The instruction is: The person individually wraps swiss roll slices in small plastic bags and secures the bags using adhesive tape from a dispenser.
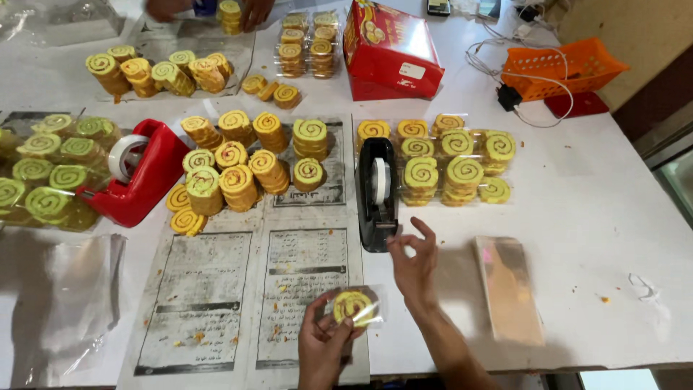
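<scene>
a white table (592, 217) fills the view, its near-left part covered by sheets of printed newspaper (216, 289). across the middle of the paper stand stacks of yellow and green spiral-patterned rolled sweets (245, 162), more of them piled toward the far-left corner, where another person's hands (209, 9) work at the far edge. bagged stacks of the same sweets (447, 162) sit in clear wrap right of centre, and another wrapped cluster lies against the left edge. a red cardboard box (390, 50) rests near the far edge, with an orange plastic basket (563, 66) and a tangle of white cable toward the far-right corner. a red tape dispenser (141, 173) sits at the left side of the paper; a black tape dispenser (377, 191) stands at the paper's right border, just left of the bagged stacks. a stack of clear wrappers (509, 289) lies toward the near-right, and loose clear film covers the near-left corner. at the near edge, the left hand (323, 345) has its fingers closed around a wrapped sweet stack (354, 306), held just above the newspaper. the right hand (415, 263) is at the near end of the black dispenser, thumb and forefinger pinched together there; whether they hold tape cannot be told.
</scene>
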